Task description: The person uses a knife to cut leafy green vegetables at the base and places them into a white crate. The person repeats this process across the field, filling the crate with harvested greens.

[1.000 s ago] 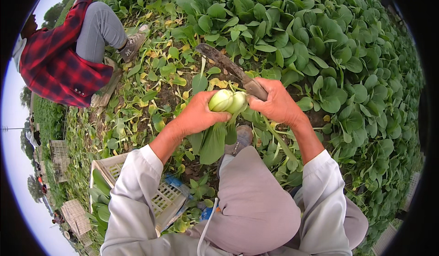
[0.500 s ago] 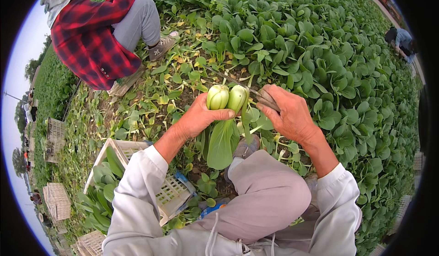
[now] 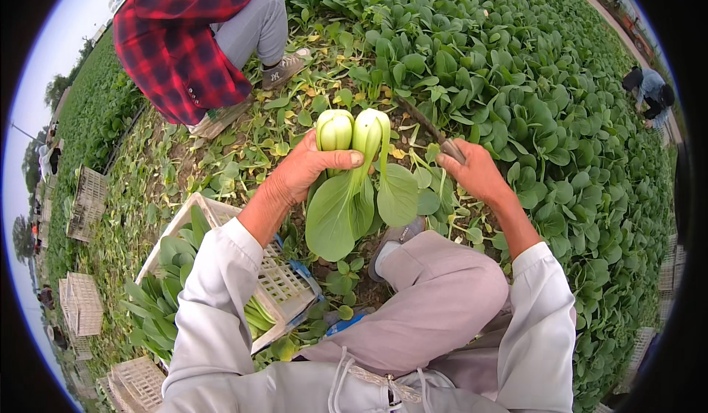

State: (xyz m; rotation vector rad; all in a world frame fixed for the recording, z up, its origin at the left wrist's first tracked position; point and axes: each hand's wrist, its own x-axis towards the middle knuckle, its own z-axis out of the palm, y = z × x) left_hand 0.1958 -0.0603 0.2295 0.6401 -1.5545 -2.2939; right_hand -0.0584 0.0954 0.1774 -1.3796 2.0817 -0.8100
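Two pale green bok choy heads [image 3: 343, 139], stems up and leaves hanging down, are gripped in my left hand [image 3: 306, 166], its thumb across their front. To their right, my right hand [image 3: 474, 167] is closed on the wooden handle of a dark-bladed knife [image 3: 421, 120], whose blade points up and left, apart from the heads. Below my left forearm, a white plastic crate [image 3: 287, 301] holds cut greens [image 3: 162, 299].
A co-worker in red checked shirt [image 3: 181, 48] sits low at upper left; another person [image 3: 649, 92] bends at far right. Dense leafy plants [image 3: 560, 177] cover the right. Trimmed leaves litter the soil [image 3: 169, 155]. Stacked crates [image 3: 81, 306] stand along the left.
The bok choy has risen and turned to show more leaf. My right hand and knife have moved right, away from it. The view has shifted, bringing the far-right person into sight.
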